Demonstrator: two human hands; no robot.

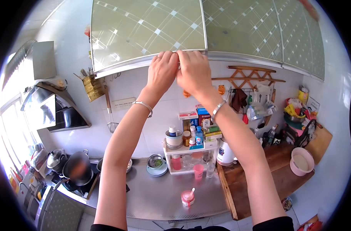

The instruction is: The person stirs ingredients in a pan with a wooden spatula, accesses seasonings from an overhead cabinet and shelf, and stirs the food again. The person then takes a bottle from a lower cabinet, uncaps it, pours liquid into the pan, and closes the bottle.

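Both my arms reach up to the green patterned wall cabinet. My left hand has its fingers curled at the cabinet door's lower edge, near its right corner. Right beside it, touching it, my right hand is closed in the same way at that edge. The fingertips of both hands are hidden, so what lies between them cannot be made out. Each wrist wears a silver bracelet. The cabinet doors look closed.
Below are a steel counter, a white shelf with bottles and boxes, a pink jar and a wooden board. A wok stands on the stove at left; a pink basin is at right.
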